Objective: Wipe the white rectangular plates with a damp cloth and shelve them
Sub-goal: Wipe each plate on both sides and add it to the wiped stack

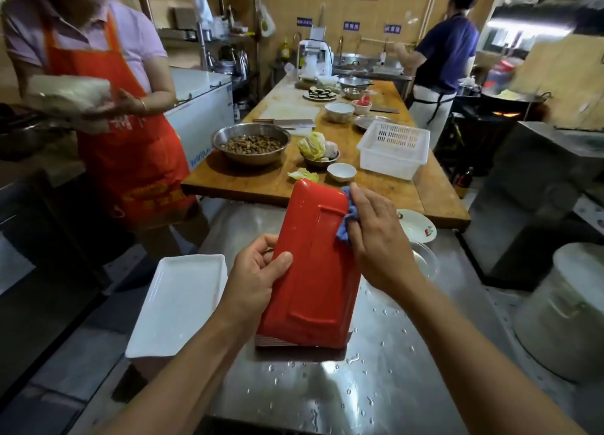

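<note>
Red back of plate (310, 264) under wiping, upright on stack (277, 341). Left hand (258, 277) gripping its left edge; right hand (376, 238) pinching blue cloth (347, 220) against right edge. Next, probably: flip, wipe face, then shelve. White plate (176, 304) left of stack.

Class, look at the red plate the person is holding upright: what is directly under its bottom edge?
Under the red plate a low stack of plates shows only as thin layered edges on the wet steel table. Their faces and number are covered.
</note>
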Tool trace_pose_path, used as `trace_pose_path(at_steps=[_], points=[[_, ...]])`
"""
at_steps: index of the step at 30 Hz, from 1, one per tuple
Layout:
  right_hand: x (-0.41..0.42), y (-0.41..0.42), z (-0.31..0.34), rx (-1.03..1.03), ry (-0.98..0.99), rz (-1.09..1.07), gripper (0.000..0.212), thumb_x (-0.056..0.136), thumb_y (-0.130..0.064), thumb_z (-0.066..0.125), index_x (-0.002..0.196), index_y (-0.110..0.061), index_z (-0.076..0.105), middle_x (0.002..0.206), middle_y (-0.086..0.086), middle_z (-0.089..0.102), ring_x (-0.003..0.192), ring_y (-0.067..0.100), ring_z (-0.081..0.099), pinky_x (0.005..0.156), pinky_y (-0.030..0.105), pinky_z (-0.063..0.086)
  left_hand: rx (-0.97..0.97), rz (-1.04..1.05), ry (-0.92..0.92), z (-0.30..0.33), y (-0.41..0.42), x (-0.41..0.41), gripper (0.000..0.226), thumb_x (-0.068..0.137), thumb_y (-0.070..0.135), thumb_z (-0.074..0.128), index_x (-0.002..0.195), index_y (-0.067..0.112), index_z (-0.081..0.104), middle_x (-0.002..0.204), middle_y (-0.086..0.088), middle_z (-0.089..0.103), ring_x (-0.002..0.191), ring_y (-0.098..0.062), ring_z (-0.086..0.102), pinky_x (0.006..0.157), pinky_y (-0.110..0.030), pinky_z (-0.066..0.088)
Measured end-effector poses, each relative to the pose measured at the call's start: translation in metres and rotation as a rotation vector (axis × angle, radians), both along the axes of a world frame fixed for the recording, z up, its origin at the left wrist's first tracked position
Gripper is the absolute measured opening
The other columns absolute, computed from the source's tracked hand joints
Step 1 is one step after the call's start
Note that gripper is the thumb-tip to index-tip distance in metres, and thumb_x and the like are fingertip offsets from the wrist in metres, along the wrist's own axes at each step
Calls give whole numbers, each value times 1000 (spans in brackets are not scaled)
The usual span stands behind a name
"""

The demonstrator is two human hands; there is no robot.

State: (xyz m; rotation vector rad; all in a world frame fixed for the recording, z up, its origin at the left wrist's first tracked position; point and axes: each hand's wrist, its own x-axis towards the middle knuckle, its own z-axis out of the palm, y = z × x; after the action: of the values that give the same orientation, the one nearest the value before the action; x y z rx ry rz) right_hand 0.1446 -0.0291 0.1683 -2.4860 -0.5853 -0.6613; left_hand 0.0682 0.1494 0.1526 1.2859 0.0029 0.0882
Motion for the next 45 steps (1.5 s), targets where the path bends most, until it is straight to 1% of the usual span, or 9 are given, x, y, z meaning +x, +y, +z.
trace_pose_path(at_steps=[5, 10, 16, 20, 25, 28, 32, 37, 45], points=[[-8, 1, 0, 270, 116, -93, 57, 92, -26, 35, 143, -1, 30, 139, 18, 39, 126, 29, 37, 108, 40, 29, -66, 27, 2, 2, -15, 0, 7, 92, 2, 51, 96, 5, 55, 73, -9, 70, 64, -17, 68, 59, -30, 58], [-43, 3, -18, 419, 372, -161, 63, 96, -22, 47, 150, -16, 14, 141, 10, 37, 128, 20, 38, 97, 17, 24, -109, 92, -42, 4, -27, 10, 10, 91, -1, 50, 93, 8, 55, 72, -6, 70, 63, -15, 67, 61, -31, 58], [-53, -21, -20, 830, 674, -117, 37, 78, -6, 68, 111, -10, 53, 95, 9, 66, 78, 12, 63, 71, 24, 52, -92, 39, -45, -12, -36, 15, 12, 93, -1, 47, 92, 10, 51, 70, 1, 71, 62, -8, 66, 58, -23, 54], [-53, -34, -12, 755, 625, -109, 25, 71, 3, 68, 89, -5, 52, 78, 9, 62, 70, 18, 59, 62, 24, 51, 95, -91, 21, -20, -28, 15, 16, 94, 1, 50, 97, 16, 52, 78, 8, 71, 75, -3, 65, 71, -22, 50], [-58, -57, -4, 425, 557, -29, 39, 65, 4, 66, 100, -9, 54, 82, 4, 62, 74, 19, 60, 66, 28, 51, 582, -16, -67, 20, -10, 22, 74, 69, 33, 79, 130, 30, 39, 125, 10, 54, 117, -6, 49, 97, -30, 40], [-61, -63, 4, 266, 569, 56, 51, 62, -6, 69, 109, -15, 53, 91, 1, 62, 83, 18, 61, 72, 32, 54, 804, -193, -171, 54, -15, 30, 67, 72, 26, 81, 127, 31, 42, 118, 10, 59, 110, -7, 56, 89, -32, 49], [-59, -72, 18, 190, 560, 117, 50, 68, -6, 70, 110, -23, 50, 91, -7, 59, 82, 11, 60, 71, 26, 51, 837, -388, -173, 60, -26, 33, 46, 74, 9, 78, 109, 26, 55, 96, 2, 65, 88, -12, 66, 76, -31, 58], [-57, -68, 27, 146, 432, 131, 69, 77, -12, 70, 135, -23, 33, 115, -10, 48, 104, 6, 51, 89, 23, 44, 649, -285, -190, 51, -28, 27, 44, 72, 3, 78, 103, 29, 60, 94, -1, 69, 84, -12, 67, 73, -27, 57], [-46, -19, 39, 129, 54, 213, 50, 87, -16, 60, 134, -14, 41, 127, 4, 49, 111, 10, 41, 94, 18, 31, 578, -241, -210, 50, -30, 19, 48, 70, 7, 79, 99, 35, 52, 94, 4, 65, 81, -9, 66, 65, -16, 55]])
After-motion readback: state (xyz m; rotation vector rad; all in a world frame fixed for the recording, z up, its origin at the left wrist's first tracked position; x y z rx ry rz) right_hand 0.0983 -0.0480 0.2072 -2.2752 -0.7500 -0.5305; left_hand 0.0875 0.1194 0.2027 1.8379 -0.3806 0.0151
